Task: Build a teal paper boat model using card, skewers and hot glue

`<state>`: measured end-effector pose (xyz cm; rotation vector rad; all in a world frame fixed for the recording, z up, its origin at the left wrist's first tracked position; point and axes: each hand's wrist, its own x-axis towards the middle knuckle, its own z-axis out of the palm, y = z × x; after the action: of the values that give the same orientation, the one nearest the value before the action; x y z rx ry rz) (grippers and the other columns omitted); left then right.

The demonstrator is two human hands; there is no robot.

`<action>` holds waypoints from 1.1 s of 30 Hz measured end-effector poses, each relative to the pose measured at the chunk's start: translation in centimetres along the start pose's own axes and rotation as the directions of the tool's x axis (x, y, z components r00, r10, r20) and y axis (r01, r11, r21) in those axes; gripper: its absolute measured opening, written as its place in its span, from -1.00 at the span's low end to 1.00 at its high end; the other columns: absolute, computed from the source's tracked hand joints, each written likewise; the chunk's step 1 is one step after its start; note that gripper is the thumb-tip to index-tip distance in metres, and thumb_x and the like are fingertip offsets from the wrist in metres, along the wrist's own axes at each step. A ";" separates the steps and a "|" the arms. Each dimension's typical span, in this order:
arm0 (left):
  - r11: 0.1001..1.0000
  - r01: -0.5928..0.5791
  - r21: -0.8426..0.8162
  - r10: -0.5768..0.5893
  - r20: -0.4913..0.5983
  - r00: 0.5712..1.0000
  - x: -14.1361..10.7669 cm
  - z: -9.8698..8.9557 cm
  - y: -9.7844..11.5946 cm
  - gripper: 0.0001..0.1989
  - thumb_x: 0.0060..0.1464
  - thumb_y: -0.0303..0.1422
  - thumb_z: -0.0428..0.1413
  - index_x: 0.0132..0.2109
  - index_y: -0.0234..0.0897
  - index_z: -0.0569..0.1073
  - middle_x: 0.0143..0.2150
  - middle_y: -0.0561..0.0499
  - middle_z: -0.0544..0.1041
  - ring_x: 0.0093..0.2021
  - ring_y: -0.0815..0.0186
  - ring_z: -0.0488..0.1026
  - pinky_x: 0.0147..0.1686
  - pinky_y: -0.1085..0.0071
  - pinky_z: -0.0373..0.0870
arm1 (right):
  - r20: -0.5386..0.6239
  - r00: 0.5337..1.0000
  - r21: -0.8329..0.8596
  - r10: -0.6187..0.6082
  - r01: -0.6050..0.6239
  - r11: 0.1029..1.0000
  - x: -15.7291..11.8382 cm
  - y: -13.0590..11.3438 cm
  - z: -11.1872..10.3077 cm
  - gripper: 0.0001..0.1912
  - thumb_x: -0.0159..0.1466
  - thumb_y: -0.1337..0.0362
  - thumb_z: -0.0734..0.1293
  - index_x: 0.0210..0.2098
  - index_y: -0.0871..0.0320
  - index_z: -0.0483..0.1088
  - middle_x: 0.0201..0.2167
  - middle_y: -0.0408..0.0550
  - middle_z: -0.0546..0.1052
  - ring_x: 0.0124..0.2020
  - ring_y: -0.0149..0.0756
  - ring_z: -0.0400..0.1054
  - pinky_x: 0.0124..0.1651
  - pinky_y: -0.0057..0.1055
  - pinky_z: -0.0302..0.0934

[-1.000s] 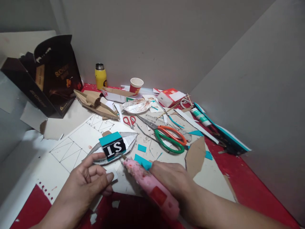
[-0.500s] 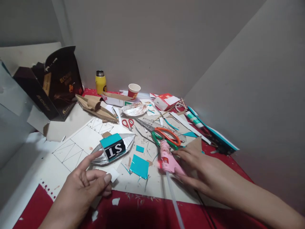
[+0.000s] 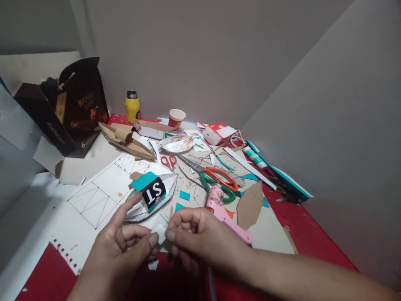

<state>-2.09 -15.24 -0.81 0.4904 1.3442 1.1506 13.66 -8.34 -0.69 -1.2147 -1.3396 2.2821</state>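
Observation:
A small white piece of paper (image 3: 160, 234) is pinched between the thumb and fingers of my left hand (image 3: 127, 244). From the other side, my right hand (image 3: 194, 234) is closed with thumb and forefinger at the paper's right edge. My left index finger points up at the front of a small paper boat (image 3: 171, 186) with a teal and black cabin (image 3: 150, 188) lettered "ST". Right of my hands, a pink glue gun (image 3: 224, 213) lies on its side, partly behind my right wrist. Teal card pieces (image 3: 184, 195) lie just beyond my fingers, one largely covered.
Big scissors (image 3: 219, 177) with orange and green handles lie behind the glue gun, beside small red scissors (image 3: 169, 161). A brown cardboard piece (image 3: 250, 205) is at right. Farther back stand a paper cup (image 3: 177, 120), yellow bottle (image 3: 133, 108) and dark box (image 3: 79, 113).
My right hand has left the glue gun, which now lies on the table, and has moved left to the white paper. My left hand has shifted slightly right with the paper.

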 end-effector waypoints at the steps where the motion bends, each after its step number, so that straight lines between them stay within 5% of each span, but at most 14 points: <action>1: 1.000 0.013 0.005 -0.013 0.005 1.000 0.1 -0.1 0.0 0.00 -0.25 -0.28 0.39 0.30 -0.19 0.08 -0.55 0.08 0.55 -0.56 0.33 0.44 -0.59 0.54 0.29 | 0.021 1.000 0.034 0.006 -0.006 0.999 0.1 0.0 -0.2 -0.54 -0.05 -0.03 0.51 -0.46 0.19 0.32 -0.64 -0.25 0.44 -0.74 -0.57 0.23 -0.74 -0.67 0.12; 10: 0.997 -0.007 0.074 0.010 -0.049 0.999 1.3 -1.0 0.9 -0.61 -0.11 -0.18 0.31 -0.23 -0.25 0.34 -0.65 0.14 0.43 -0.67 0.45 0.35 -0.61 0.58 0.31 | -0.099 0.989 0.110 -0.112 0.122 0.986 1.1 -0.1 -3.0 -0.64 0.11 0.08 0.44 -0.53 0.20 0.29 -0.78 -0.26 0.37 -0.84 -0.62 0.09 -0.81 -0.71 -0.06; 18: 0.982 0.044 0.185 -0.021 -0.125 0.992 3.1 -1.0 2.9 -0.53 -0.03 -0.23 0.27 0.02 -0.31 0.40 -0.50 -0.03 0.58 -0.53 0.33 0.49 -0.58 0.54 0.44 | -0.078 0.994 0.129 -0.080 0.089 0.988 1.7 -0.7 -2.9 -0.67 0.10 0.11 0.44 -0.50 0.20 0.29 -0.73 -0.28 0.36 -0.80 -0.58 0.16 -0.81 -0.70 0.02; 25: 0.966 0.063 0.252 -0.048 -0.066 0.997 4.2 0.0 2.9 -0.72 0.03 -0.25 0.21 -0.19 -0.38 0.47 -0.61 -0.03 0.55 -0.66 0.42 0.39 -0.65 0.61 0.33 | 0.008 0.999 0.121 -0.054 0.052 0.991 2.6 -0.6 -2.5 -0.67 0.10 0.10 0.42 -0.51 0.19 0.26 -0.75 -0.28 0.38 -0.82 -0.54 0.22 -0.83 -0.69 0.02; 33: 0.951 -0.002 0.309 0.005 -0.008 1.000 4.0 -0.2 2.1 -0.73 0.00 -0.20 0.20 -0.27 -0.34 0.44 -0.64 0.02 0.52 -0.68 0.40 0.38 -0.64 0.57 0.32 | 0.002 0.999 0.130 -0.052 0.051 0.990 2.8 -0.5 -2.2 -0.67 0.10 0.10 0.41 -0.50 0.20 0.25 -0.70 -0.25 0.43 -0.82 -0.55 0.25 -0.84 -0.69 -0.01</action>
<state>-3.71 -11.00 -1.06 0.7146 1.5403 0.9480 13.45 -5.10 -2.36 -1.1196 -1.1893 2.2984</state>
